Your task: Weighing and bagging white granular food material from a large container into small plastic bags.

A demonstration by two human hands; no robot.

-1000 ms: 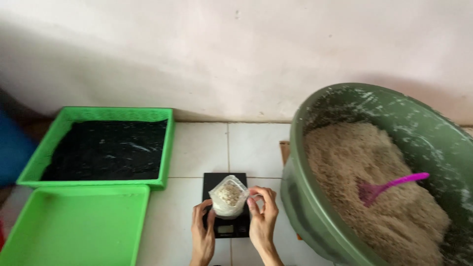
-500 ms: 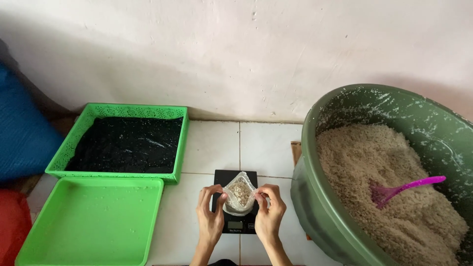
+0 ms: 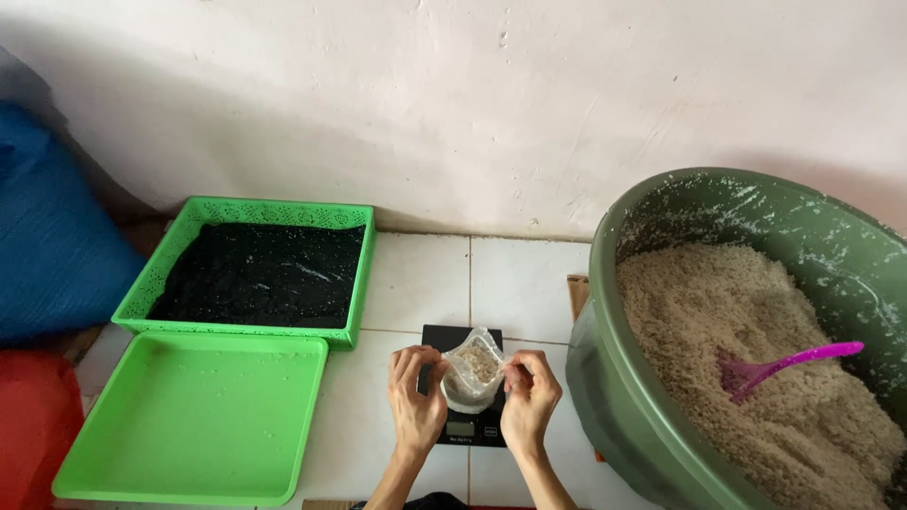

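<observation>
While both pinch its open rim, the left hand and right hand hold a small clear pouch of grain upright on a black kitchen scale on the tiled floor, between a green tray and a grain-filled green basin.

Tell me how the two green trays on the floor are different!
The far green tray has lacy, perforated walls and is filled with a black material; the near green tray has smooth solid walls and holds almost nothing, only a few tiny specks. The far one sits against the wall; the near one lies closer to the person, left of the left hand. Both are bright green, rectangular and shallow.
</observation>
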